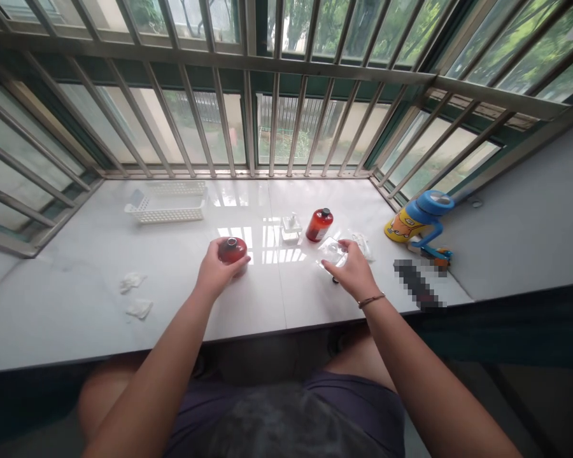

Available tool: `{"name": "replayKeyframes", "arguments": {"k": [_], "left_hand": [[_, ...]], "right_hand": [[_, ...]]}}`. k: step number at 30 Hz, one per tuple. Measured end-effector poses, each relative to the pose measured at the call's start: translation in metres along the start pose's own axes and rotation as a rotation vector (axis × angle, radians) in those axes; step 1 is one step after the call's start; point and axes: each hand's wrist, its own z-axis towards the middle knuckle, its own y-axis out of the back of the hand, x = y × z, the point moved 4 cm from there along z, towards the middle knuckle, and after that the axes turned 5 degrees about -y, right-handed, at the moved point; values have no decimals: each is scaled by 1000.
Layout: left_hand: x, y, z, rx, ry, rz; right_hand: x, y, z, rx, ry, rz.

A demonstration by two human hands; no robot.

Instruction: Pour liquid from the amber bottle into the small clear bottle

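Head view, amber bottle (232, 250) upright, neck up

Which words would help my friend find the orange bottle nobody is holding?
Find the barred window, then look down at the white counter below it. Near the middle, just past the right hand, stands an orange-brown bottle with a dark cap. Unlike the similar bottle under the left hand, nobody touches it, and a small white object sits beside it.
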Motion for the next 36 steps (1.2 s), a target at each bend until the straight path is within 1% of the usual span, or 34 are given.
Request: {"name": "replayKeyframes", "arguments": {"k": [4, 7, 10, 12, 15, 16, 18, 20, 22, 24, 26, 28, 29, 32, 34, 36], "left_hand": [[3, -6, 7, -37, 29, -50], [7, -8, 7, -19, 31, -48], [13, -6, 7, -1, 10, -3], [18, -5, 8, 13, -7, 24], [24, -3, 5, 63, -35, 64], [26, -1, 2, 76, -51, 82], [31, 8, -7, 74, -81, 125], [37, 22, -22, 42, -99, 184], [47, 44, -38, -18, -118, 250], [59, 73, -54, -103, -142, 329], [75, 107, -66, -192, -125, 458], [92, 140, -72, -230, -99, 639], [100, 155, -74, -227, -85, 735], [118, 195, -71, -266, -21, 828], [128, 214, -61, -303, 33, 849], [135, 225, -44, -306, 84, 857]], "right_hand": [[1, -18, 13, 63, 24, -64], [-7, -29, 16, 87, 8, -74], [-16, -36, 16, 99, -7, -81], [-20, -38, 15, 110, -5, -82], [-23, -36, 13, 111, 21, -74], [-24, -34, 11, 97, 44, -73], [-27, -25, 5, 11, 134, -92], [-36, -14, -6, -83, 203, -98], [-49, -1, -21, -189, 232, -111], [-64, 11, -36, -255, 226, -156], [-80, 21, -50, -309, 195, -195], [-96, 27, -59, -345, 151, -218], [-103, 29, -62, -357, 132, -224], [-121, 24, -64, -381, 100, -222], [-129, 15, -62, -392, 85, -211], [-133, 7, -61, -411, 83, -214]]}}
